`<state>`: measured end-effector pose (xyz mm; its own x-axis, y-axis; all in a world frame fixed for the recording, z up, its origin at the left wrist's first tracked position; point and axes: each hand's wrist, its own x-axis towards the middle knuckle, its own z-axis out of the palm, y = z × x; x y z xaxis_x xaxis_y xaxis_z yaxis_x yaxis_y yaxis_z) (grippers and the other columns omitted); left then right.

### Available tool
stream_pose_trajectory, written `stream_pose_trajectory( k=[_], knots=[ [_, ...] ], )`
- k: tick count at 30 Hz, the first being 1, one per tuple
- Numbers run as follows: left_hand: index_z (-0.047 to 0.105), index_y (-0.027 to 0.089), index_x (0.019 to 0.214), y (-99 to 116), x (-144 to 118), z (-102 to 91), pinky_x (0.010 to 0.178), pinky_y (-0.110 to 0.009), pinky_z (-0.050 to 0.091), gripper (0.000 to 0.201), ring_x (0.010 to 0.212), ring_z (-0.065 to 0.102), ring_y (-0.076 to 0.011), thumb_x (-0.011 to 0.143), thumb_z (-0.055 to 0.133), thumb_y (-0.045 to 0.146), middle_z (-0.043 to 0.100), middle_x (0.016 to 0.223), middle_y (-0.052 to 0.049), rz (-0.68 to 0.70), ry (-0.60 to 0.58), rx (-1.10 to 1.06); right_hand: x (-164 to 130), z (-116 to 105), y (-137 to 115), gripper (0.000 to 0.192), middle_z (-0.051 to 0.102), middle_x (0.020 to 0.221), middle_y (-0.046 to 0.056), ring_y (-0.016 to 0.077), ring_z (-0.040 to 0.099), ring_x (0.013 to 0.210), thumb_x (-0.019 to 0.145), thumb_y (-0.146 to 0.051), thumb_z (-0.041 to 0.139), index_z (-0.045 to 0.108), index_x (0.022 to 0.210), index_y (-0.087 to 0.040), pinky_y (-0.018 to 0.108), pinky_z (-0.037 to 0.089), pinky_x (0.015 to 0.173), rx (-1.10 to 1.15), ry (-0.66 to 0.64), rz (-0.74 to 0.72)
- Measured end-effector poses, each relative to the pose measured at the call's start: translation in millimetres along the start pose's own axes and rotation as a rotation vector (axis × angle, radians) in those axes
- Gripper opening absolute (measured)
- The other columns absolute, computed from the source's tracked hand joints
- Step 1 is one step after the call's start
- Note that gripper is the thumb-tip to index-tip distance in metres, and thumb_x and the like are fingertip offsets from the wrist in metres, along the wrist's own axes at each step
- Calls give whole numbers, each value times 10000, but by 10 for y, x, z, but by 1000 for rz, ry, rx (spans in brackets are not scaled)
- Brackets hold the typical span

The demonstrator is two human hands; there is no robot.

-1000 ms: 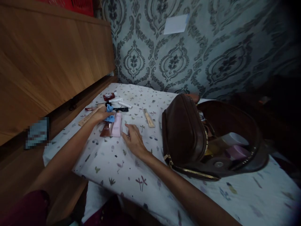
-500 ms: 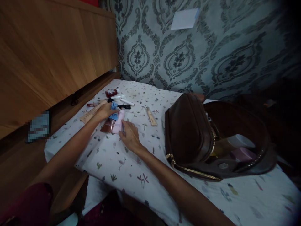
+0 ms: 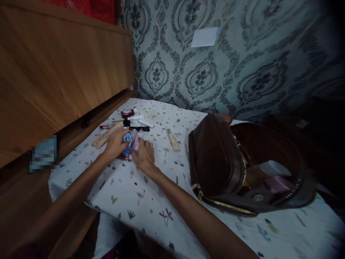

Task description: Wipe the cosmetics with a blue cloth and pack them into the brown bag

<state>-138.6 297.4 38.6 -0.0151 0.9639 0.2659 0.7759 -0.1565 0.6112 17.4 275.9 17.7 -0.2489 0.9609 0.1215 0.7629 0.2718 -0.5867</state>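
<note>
My left hand [image 3: 115, 144] is closed on a small crumpled blue cloth [image 3: 127, 137], above the cosmetic tubes. Beside it, my right hand [image 3: 144, 154] curls its fingers round the lower part of a pink tube [image 3: 136, 140]. A brown tube lies under the hands, almost fully hidden. Just left of my left hand is a long beige tube [image 3: 104, 137]. Behind the hands lie a black tube [image 3: 142, 128], two slim white tubes, one of them a white tube [image 3: 146, 123], and a small dark red bottle [image 3: 127, 113]. A beige concealer-like tube [image 3: 173, 139] lies apart to the right.
An open brown leather bag [image 3: 215, 154] stands at the right, with bottles inside, one with a pink cap [image 3: 279, 184]. Patterned white cloth [image 3: 159, 194] covers the surface. A wooden cabinet [image 3: 67, 68] borders the left, and a papered wall [image 3: 202, 75] the back.
My left hand has moved toward me with the blue cloth, over the brown tube. My right hand has closed in on the pink tube. The camera view has tilted slightly upward.
</note>
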Motion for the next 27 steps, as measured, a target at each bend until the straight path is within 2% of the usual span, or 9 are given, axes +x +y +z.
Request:
stream_pose_trajectory(
  k=[4, 7, 10, 13, 16, 18, 20, 23, 27],
  knots=[
    [679, 270, 1152, 63, -202, 41, 953, -400, 474, 471, 1151, 538, -297, 732, 553, 100, 591, 1172, -93, 175, -89, 359, 78, -17, -71, 690, 543, 1286, 198, 353, 474, 1189, 801, -229, 599, 382, 1449, -136, 466, 384, 989, 6, -28, 69],
    [652, 237, 1214, 48, -205, 40, 975, -439, 471, 460, 1176, 539, -323, 791, 523, 107, 549, 1274, -134, 167, -60, 570, 110, -50, -82, 745, 529, 1323, 195, 347, 471, 1215, 796, -222, 610, 327, 1480, -132, 451, 381, 1004, 17, -60, 111],
    [660, 190, 1181, 34, -164, 23, 975, -483, 465, 443, 1181, 547, -352, 805, 462, 66, 539, 1320, -170, 139, -21, 561, 102, -85, -58, 644, 542, 1296, 189, 335, 480, 1201, 812, -187, 581, 394, 1425, -126, 435, 402, 985, -62, -79, 64],
    [650, 164, 1190, 49, -119, 12, 955, -483, 479, 463, 1133, 576, -346, 796, 434, 49, 589, 1227, -171, 135, 10, 497, 57, -116, 7, 495, 543, 1263, 183, 329, 477, 1191, 845, -171, 525, 486, 1337, -135, 429, 421, 959, -135, -84, -26],
    [590, 158, 1283, 105, -70, 37, 1005, -452, 466, 510, 1163, 566, -308, 802, 446, 69, 596, 1218, -149, 178, 23, 407, -10, -135, 136, 520, 532, 1256, 179, 325, 500, 1163, 847, -180, 506, 479, 1365, -144, 429, 453, 910, -99, -81, -50],
    [573, 183, 1304, 162, -39, 84, 1058, -426, 436, 535, 1218, 536, -274, 795, 457, 64, 578, 1276, -122, 240, 2, 354, -58, -136, 266, 573, 543, 1236, 165, 309, 542, 1106, 820, -206, 522, 474, 1388, -155, 431, 466, 893, 20, -62, -41],
    [596, 215, 1263, 228, -9, 151, 1078, -406, 420, 499, 1228, 531, -249, 803, 471, 69, 584, 1280, -90, 305, -44, 317, -104, -133, 414, 618, 571, 1223, 136, 282, 569, 1069, 753, -240, 565, 502, 1365, -169, 424, 461, 930, 244, -12, -25],
    [637, 221, 1138, 335, 36, 253, 957, -354, 486, 324, 1045, 613, -220, 866, 481, 138, 639, 1099, -59, 371, -125, 278, -178, -162, 599, 603, 633, 1179, 94, 265, 584, 1075, 669, -303, 595, 563, 1254, -161, 394, 455, 959, 652, -38, -6],
    [647, 201, 930, 509, 101, 331, 771, -325, 514, 183, 811, 624, -208, 923, 467, 238, 615, 876, -40, 398, -168, 248, -325, -313, 691, 623, 672, 1104, 90, 262, 605, 1027, 663, -392, 628, 569, 1227, -134, 374, 463, 915, 855, -149, 73]
  ],
)
